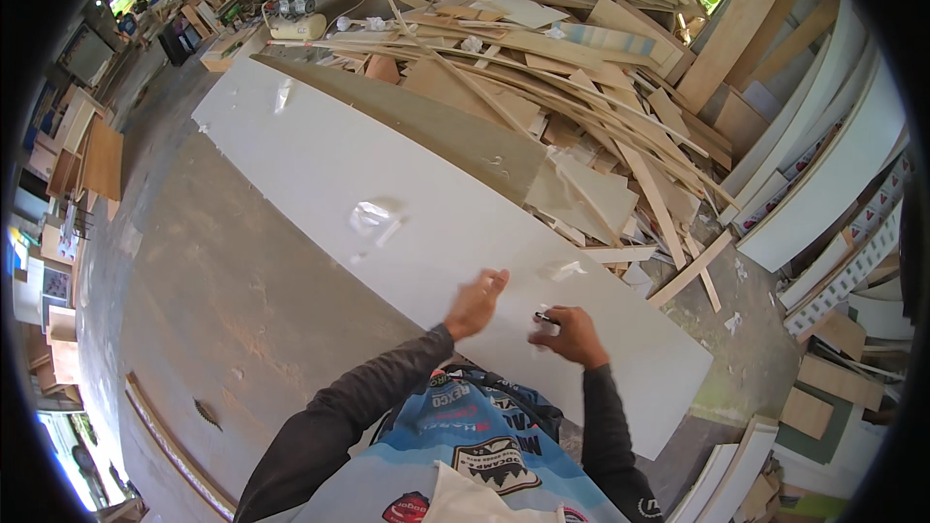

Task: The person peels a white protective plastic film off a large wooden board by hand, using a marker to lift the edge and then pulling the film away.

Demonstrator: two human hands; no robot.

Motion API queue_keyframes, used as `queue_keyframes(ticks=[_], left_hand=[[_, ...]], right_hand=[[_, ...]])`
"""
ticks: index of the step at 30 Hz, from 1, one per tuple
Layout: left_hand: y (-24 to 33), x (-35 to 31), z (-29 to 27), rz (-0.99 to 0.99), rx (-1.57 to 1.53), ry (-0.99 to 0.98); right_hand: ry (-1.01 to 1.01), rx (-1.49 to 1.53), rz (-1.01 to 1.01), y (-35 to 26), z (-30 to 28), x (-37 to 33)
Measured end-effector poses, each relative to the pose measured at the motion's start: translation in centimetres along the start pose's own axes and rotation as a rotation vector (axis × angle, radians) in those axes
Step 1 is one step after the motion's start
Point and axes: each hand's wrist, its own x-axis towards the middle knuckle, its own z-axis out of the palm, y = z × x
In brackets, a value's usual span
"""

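Across a cluttered workshop, from the head camera I am watching remotely, a long white panel (320, 169) slants in front of the wearer, its long axis running from far left to near right. Both bare hands are over the part nearest the body. The right hand (577, 339) is half curled, thumb and fingers closed around a small dark object (545, 318) that juts toward the left; it is too small for me to identify. The left hand (472, 306) is loosely open, its fingers blurred and pointing forward and right; I see nothing in it, though its palm is hidden from me. What matters most is that the dark object lies to the left hand's right and slightly nearer the body, across a short gap of panel. I cannot tell whether either hand touches the surface. One crumpled translucent scrap (566, 271) rests on the panel just ahead of the right hand; a larger plastic scrap (372, 219) lies ahead and left of the left hand. Beyond the panel's far edge sprawls a heap of wood offcuts (581, 87).
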Motion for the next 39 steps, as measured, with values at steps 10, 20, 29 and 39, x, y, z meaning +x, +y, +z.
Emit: queue_keyframes(ticks=[10,20,29,39], left_hand=[[-3.3,5.3,-17.0,-0.058,0.872,0.723],[-6.9,5.5,-18.8,0.29,0.72,0.507],[-0.7,7.6,-26.0,0.455,0.434,0.73],[-4.5,6.5,-23.0,0.4,0.808,0.596]], right_hand=[[0.993,-0.267,0.088,7.9,-10.6,12.5],[-0.34,-0.098,-0.054,1.4,-9.3,13.7],[1.021,-0.248,-0.052,0.4,-10.4,14.2],[0.714,0.027,0.038,3.6,2.8,5.3]])
